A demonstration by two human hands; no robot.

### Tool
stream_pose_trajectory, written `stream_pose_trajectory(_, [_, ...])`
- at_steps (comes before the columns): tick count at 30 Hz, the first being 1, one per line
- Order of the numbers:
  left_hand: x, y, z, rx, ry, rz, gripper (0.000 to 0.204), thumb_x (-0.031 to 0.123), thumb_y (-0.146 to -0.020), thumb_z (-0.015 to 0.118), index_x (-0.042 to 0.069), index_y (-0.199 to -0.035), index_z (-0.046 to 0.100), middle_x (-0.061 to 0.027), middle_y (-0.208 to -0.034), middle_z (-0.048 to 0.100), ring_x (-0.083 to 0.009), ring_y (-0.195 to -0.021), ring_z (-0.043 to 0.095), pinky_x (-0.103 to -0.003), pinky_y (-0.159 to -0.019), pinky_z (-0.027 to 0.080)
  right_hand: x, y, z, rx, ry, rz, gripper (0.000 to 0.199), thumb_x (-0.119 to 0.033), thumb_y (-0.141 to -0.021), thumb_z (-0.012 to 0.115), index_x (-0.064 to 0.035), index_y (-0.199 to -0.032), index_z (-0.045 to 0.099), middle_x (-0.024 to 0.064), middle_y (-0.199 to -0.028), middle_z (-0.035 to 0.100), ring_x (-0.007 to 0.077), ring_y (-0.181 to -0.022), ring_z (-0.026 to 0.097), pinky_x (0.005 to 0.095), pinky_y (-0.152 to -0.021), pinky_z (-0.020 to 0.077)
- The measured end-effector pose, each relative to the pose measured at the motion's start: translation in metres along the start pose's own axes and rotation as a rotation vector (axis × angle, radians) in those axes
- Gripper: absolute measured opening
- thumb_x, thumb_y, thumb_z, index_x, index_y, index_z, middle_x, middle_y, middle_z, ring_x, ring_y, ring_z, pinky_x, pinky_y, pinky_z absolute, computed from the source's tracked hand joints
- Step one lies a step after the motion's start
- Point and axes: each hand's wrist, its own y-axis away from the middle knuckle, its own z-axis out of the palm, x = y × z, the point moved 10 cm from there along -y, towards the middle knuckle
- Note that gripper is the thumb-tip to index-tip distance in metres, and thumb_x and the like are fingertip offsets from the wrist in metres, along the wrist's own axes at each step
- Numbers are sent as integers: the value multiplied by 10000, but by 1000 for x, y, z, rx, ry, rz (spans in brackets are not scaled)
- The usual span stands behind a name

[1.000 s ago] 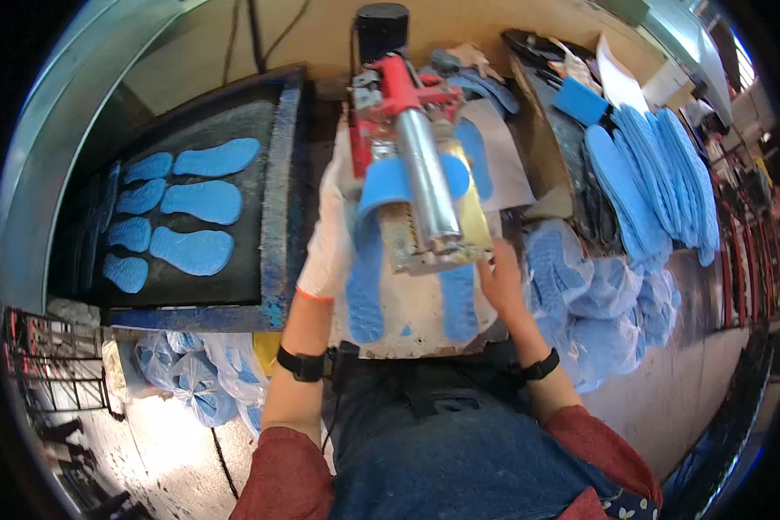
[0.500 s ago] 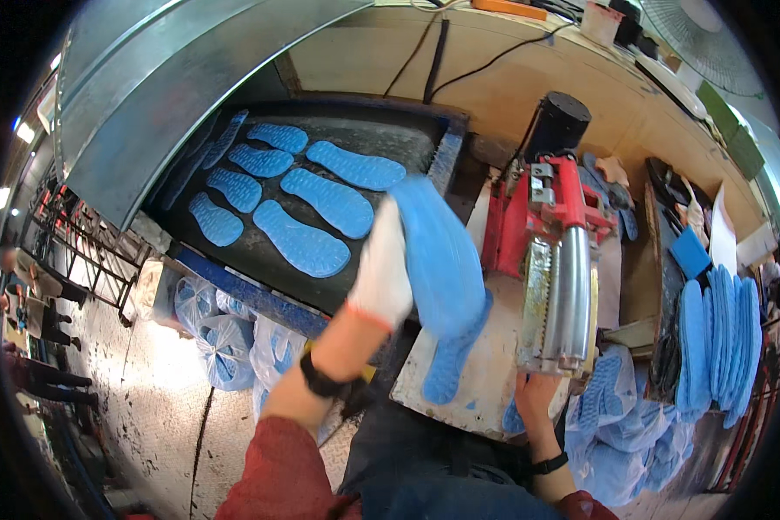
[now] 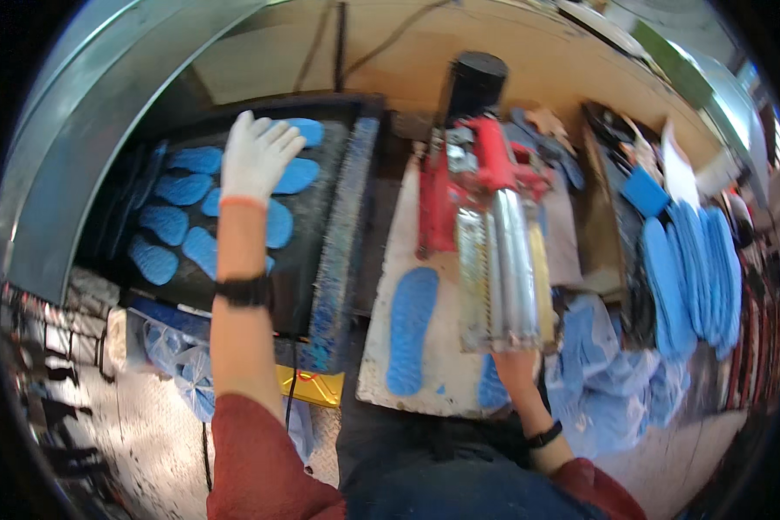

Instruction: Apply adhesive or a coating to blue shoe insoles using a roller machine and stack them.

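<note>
My left hand (image 3: 258, 158), in a white glove with an orange cuff, reaches over the dark belt (image 3: 308, 260) at the left. Its fingers are stretched and apart, above a blue insole (image 3: 296, 176) that it partly covers. Several other textured blue insoles lie in rows around it, some hidden by my hand and forearm. My bare right hand (image 3: 516, 371) is at the near end of the metal rollers (image 3: 513, 269) of a red machine (image 3: 494, 160). Its fingers are hidden under the rollers, close to a partly covered insole (image 3: 492, 383). Another insole (image 3: 412, 329) lies on the white board (image 3: 380, 373).
A sheet-metal hood (image 3: 104, 113) overhangs the belt's left side. Several blue insoles stand in a stack (image 3: 706, 277) at the right. Clear bags of insoles (image 3: 594, 381) sit below it, with more bags (image 3: 182, 364) under the belt. A black cylinder (image 3: 478, 78) tops the machine.
My left hand has moved left from near the board to over the belt; the insole it carried is out of its grip. My right hand stays by the rollers. The view has shifted.
</note>
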Motion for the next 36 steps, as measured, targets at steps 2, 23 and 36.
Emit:
stream_pose_trajectory(2, [-20,61,32,35,-224,92,469,334,-1001,437,-13,-1314,393,-219,-1324,481,-345,-1136,555,-458,-924,495,41,0,19,-77,-314,317,396,-94,-736,679,-20,-1120,620,158,-1060,635,360,-986,586,454,-899,449])
stream_pose_trajectory(23, [-170,164,109,-240,-889,-23,513,33,-782,466,33,-1293,516,-156,-1030,651,-207,-872,638,-346,-777,522,15,-1,-12,-205,-1378,732,248,-110,-908,573,-22,-1140,564,19,-870,609,90,-782,554,231,-682,443])
stream_pose_trajectory(36, [-165,212,176,-570,-2213,390,435,111,-765,514,46,-1193,553,-205,-755,637,-401,-722,631,-501,-648,487,35,27,31,-188,-1241,750,201,-56,-893,554,14,-1079,579,44,-805,606,107,-660,568,245,-594,473])
